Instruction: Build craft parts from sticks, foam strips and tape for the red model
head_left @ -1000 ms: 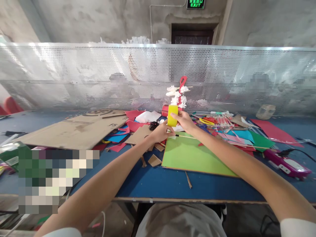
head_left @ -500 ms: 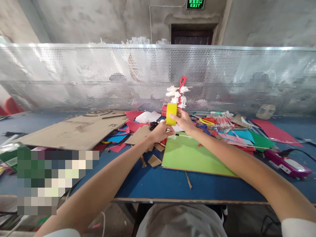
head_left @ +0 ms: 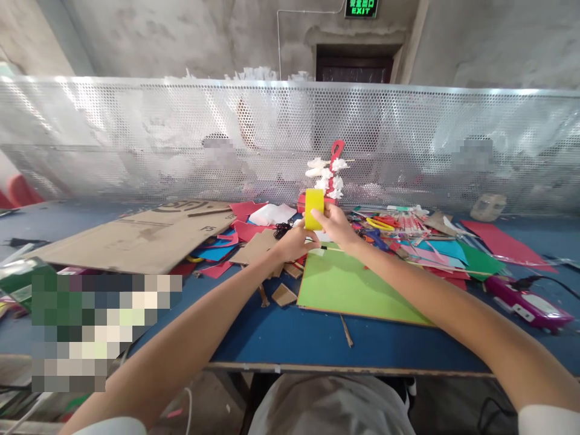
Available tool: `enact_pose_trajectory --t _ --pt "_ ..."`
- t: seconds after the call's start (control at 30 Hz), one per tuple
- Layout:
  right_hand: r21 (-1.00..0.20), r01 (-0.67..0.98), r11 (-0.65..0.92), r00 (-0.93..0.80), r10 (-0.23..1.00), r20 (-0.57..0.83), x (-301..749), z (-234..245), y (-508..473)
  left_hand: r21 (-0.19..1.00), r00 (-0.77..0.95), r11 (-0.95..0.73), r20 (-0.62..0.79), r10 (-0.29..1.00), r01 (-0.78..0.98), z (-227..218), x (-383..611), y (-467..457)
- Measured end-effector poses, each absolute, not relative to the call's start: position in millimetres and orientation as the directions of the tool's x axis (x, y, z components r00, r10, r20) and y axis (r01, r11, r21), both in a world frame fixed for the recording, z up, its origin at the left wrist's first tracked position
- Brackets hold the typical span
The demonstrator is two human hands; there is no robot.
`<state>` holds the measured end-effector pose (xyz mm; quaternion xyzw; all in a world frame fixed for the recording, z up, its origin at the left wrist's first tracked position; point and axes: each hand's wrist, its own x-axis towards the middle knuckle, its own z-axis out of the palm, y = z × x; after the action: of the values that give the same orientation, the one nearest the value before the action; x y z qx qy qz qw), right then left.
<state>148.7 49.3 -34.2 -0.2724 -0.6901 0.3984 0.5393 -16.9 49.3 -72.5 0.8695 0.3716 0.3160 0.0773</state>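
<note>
A bright yellow piece (head_left: pixel 314 208), smooth and slightly curved like a paper band or roll, is held upright above the middle of the table. My right hand (head_left: pixel 336 225) grips its right side, thumb pressed on the front and fingers behind. At its lower left edge my left hand (head_left: pixel 294 243) is closed, its fingertips partly hidden. A thin stick with a black tip (head_left: pixel 324 248) lies close to the left thumb. Beneath my hands is a light green board (head_left: pixel 362 287). Just behind stands a red upright piece (head_left: pixel 337 149) with white tufts (head_left: pixel 335 181) on a red base.
Flat cardboard (head_left: pixel 136 238) covers the left side. Red and blue paper scraps, black cord (head_left: pixel 284 229) and cardboard bits surround my hands. To the right are yellow-handled scissors (head_left: pixel 379 224), coloured sheets and a purple power strip (head_left: pixel 528 305). A perforated metal screen (head_left: pixel 181 139) bounds the back.
Both hands keep nearly the same hold on the yellow piece. The camera view has shifted very slightly.
</note>
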Motion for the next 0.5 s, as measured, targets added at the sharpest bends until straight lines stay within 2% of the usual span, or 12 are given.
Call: enact_pose_trajectory --t 0.27,0.5 --pt "-0.829 -0.127 0.545 -0.396 0.738 0.546 150.3 -24.1 34.4 0.433 0.545 -0.732 0.488 0.681 0.526 -71.7 -25.5 51.9" --pt "-0.824 -0.096 0.559 -0.274 0.781 0.562 147.8 -20.0 23.5 0.363 0.564 -0.761 0.515 0.645 0.538 -71.9 -25.9 50.6"
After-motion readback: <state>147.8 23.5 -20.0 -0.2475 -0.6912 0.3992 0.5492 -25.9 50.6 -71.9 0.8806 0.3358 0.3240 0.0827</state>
